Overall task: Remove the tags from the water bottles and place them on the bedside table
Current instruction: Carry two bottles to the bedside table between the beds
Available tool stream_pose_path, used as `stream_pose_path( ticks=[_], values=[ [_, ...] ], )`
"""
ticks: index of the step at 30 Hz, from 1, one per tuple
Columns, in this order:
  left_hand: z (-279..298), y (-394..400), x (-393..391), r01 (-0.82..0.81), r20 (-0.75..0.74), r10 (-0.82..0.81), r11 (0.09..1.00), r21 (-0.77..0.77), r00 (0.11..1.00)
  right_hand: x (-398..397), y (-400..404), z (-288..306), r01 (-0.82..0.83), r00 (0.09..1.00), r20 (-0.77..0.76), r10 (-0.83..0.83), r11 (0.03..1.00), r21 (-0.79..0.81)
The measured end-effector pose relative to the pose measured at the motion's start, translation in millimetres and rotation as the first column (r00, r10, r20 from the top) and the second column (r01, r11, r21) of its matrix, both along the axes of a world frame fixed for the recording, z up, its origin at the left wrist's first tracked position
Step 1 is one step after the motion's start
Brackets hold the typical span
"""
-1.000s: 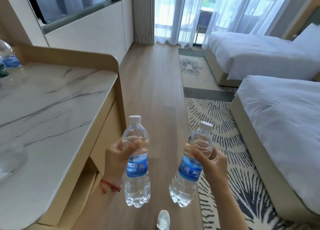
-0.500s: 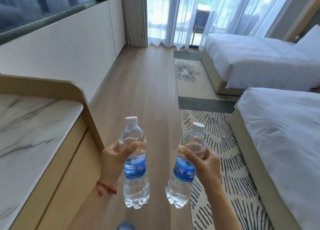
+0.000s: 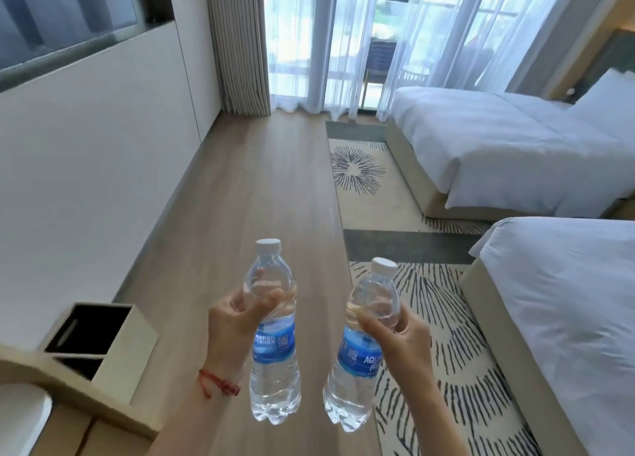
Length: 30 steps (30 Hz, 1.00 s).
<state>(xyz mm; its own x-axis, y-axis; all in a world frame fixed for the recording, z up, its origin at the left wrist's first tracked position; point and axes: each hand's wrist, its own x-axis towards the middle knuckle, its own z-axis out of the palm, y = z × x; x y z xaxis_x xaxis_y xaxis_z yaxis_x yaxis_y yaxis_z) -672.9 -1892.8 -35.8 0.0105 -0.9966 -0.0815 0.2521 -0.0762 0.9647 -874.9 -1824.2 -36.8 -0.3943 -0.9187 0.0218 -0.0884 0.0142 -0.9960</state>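
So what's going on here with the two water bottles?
A person is carrying two capped water bottles through a hotel room. The left hand grips one bottle at its shoulder, and the right hand grips the other bottle, which leans slightly. Both are held over the wooden floor, with two beds to the right. No bedside table shows.

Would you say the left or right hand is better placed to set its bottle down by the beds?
Right, probably: the right hand holds its bottle on the beds' side; the left hand is nearer the wall.
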Motion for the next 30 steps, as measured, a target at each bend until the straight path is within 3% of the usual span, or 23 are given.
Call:
stream_pose_path(
  ticks=[12, 22, 30],
  values=[
    [-14.0, -217.8, -90.9, 0.056, 0.008, -0.057, 0.998, 0.033, 0.998, -93.1, -216.9, -16.3, 0.042, 0.998, -0.051, -0.040, 0.999, 0.023],
    [-4.9, -387.8, -190.2, -0.017, 0.033, 0.015, 0.999, 0.049, 0.999, -198.3, -399.0, -6.9, -0.009, 1.000, 0.029, 0.009, 1.000, -0.005],
    [-7.3, -518.5, -248.5, 0.056, 0.047, -0.056, 0.998, 0.018, 0.997, -249.5, -524.1, -14.2, 0.032, 0.997, 0.077, -0.033, 0.999, 0.014]
  ],
)
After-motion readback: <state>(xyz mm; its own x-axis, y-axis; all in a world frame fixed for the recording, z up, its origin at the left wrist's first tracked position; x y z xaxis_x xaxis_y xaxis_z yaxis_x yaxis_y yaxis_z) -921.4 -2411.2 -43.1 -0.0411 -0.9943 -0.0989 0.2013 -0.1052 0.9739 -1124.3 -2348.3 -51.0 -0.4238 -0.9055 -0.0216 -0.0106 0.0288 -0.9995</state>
